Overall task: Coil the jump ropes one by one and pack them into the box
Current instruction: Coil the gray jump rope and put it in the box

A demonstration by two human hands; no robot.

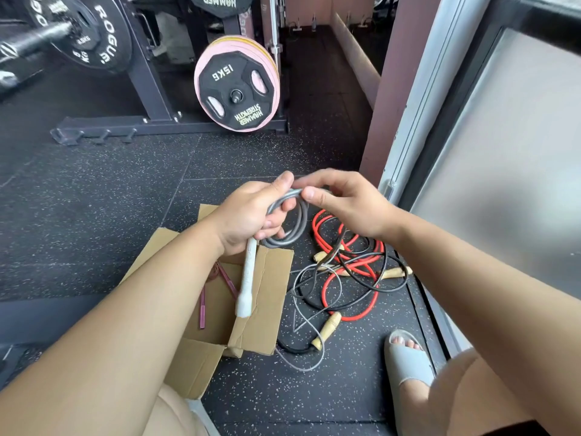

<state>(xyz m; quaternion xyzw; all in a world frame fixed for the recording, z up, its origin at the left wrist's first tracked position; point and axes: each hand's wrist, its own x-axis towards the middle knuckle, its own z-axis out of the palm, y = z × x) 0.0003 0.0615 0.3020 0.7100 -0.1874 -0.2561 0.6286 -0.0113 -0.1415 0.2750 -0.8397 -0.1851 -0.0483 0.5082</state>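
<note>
The step in hand was the coiling of the grey rope (302, 215), held in the air just above the box (273, 278), over its far right flap. The left grip (248, 212) was closed round the gathered loops, fingers curled through the coil, and a white handle (246, 278) hung down from that fist across the flap. The right grip (349, 206) pinched the top of the coil between thumb and forefinger, touching the left thumb, as if laying a turn in place. Inside the box lay a maroon rope (203, 305), so one rope looked packed already. On the floor to the right of the box, a red rope (361, 269) and a black rope (372, 256) lay tangled and uncoiled, with wooden handles (328, 328) among them. A thin grey cord (314, 336) wound through that heap toward the box's near right corner. It may have been the loose tail of the rope in hand, though the view did not settle that. By my reading, the next move called for gathering any slack into the coil while the left grip kept the loops from springing apart. After that, the bundle had to go down into the box beside the maroon rope, handle tucked in. The heap to the right of the box would then need teasing apart, one rope at a time.
</note>
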